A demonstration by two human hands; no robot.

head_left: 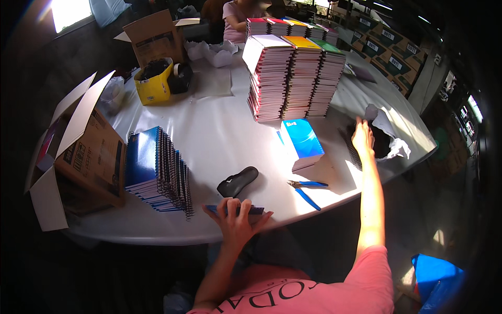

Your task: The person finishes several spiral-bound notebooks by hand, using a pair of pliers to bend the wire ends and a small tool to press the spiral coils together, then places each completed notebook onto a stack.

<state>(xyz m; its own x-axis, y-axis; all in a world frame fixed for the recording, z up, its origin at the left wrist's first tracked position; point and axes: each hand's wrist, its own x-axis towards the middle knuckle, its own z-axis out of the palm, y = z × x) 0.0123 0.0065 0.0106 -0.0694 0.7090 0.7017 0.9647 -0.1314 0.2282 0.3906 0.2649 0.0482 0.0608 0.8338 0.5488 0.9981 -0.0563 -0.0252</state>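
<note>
Close to the table's front edge, my left hand (237, 220) is closed around a thin blue-covered notebook (256, 211), seen nearly edge-on. My right hand (363, 138) reaches out to the right, its fingers drawn together over a pile of black binding coils (350, 144) beside crumpled paper; what it grips is hidden. Between the hands lie blue-handled pliers (308, 192), jaws pointing left. Just beyond my left hand is a dark, shoe-sole-shaped object (238, 181). A stack of blue-covered pads (302, 142) stands farther back, without visible coils on its near side.
Coil-bound blue notebooks (157, 172) are stacked at left, beside an open carton (86, 157). Tall notebook stacks (293, 78) rise at the back. A yellow container (153, 83) and another carton (151, 39) stand far left. A person (238, 21) is across the table.
</note>
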